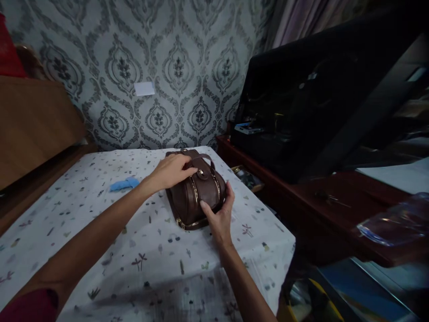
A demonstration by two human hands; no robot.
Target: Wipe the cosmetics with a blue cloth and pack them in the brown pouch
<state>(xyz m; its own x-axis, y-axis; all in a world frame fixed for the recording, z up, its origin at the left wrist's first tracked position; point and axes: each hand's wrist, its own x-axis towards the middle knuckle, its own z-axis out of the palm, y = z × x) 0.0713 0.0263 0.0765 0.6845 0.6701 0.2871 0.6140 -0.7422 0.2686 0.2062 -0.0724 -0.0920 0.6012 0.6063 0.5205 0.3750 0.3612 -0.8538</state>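
A dark brown leather handbag (210, 191) with gold zips, metal fittings and a looped handle (208, 157) lies on the patterned white cloth. My left hand (172, 171) grips its upper left side, thumb stretched toward the gold fitting at the handle's base. The other left fingertips are hidden behind the bag. Around the near right end of the bag is my right hand (219, 219), its thumb on the front face and its fingers along the right side. A blue folded cloth (124, 184) rests to the left of the bag, apart from both hands.
The printed white cloth (161, 264) covers the table. Along the right stands a dark red desk (363, 214) with a large black screen (301, 107), keys (330, 197) and clear plastic packaging (395, 221). An open drawer (258, 187) sits beside the table. At left is a wooden box (36, 125).
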